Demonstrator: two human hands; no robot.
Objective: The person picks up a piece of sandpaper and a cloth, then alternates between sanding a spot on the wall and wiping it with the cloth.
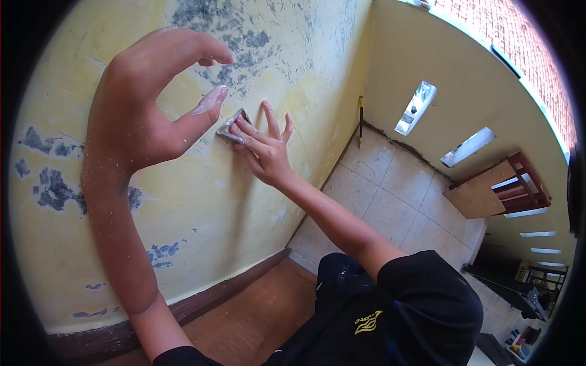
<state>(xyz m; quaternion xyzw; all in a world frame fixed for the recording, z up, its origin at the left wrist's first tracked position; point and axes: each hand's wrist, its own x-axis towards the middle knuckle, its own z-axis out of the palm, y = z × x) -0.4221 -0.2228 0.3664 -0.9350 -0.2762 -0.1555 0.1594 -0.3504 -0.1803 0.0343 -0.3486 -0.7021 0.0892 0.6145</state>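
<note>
My right hand [265,149] presses a small folded grey sheet [234,125] flat against the yellow wall [201,183], with the thumb and some fingers on it and two fingers spread. Up close at the left, my left hand [143,97] is raised before the wall, its thumb and index finger curved and apart, with nothing between them. White dust coats its thumb tip. Grey patches [244,39] show through the wall's yellow paint above the sheet and at the left.
A brown baseboard [213,287] runs along the wall's foot. Light floor tiles [403,189] lie at the right. A wooden board [482,190] with a dark red frame leans by the far wall. A black and yellow stick [361,119] stands in the corner.
</note>
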